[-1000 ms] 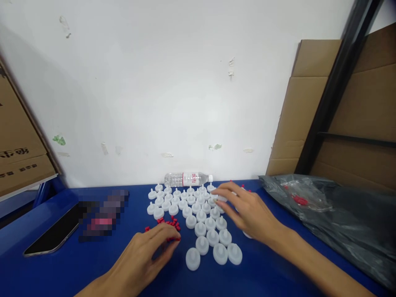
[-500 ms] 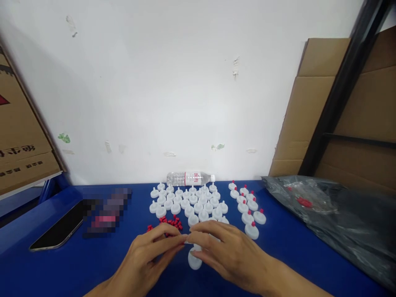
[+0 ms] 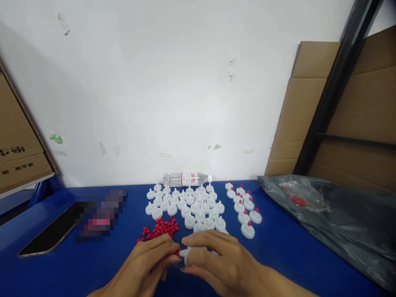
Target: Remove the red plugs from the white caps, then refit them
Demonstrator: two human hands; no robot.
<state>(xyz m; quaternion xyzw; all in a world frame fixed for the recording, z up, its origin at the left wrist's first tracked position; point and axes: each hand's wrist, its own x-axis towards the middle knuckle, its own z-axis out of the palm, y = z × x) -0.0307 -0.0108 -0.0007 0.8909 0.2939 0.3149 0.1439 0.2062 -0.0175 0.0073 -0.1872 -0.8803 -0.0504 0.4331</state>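
Observation:
Low in the middle, my right hand (image 3: 221, 258) is closed around a white nozzle cap (image 3: 186, 253), which lies sideways with its spout pointing left. My left hand (image 3: 151, 260) pinches a small red tip cap (image 3: 177, 253) at the end of that spout. Just beyond my left hand is a pile of red tip caps (image 3: 161, 227). Many white nozzle caps (image 3: 199, 216) stand spout-up behind my right hand, some partly hidden by it. To the right, several white nozzle caps with red tips (image 3: 248, 231) stand in a loose group.
A clear plastic bottle (image 3: 185, 179) lies along the wall. At left are a phone (image 3: 49, 231) and a blurred-out item (image 3: 102, 216). A dark plastic sheet (image 3: 334, 222) with a clear bag (image 3: 306, 196) covers the right side. Cardboard (image 3: 297, 107) leans behind it.
The white nozzle cap in my right hand now lies sideways, with its spout meeting the red tip cap in my left fingers. My hands moved slightly lower, and more of the red pile shows.

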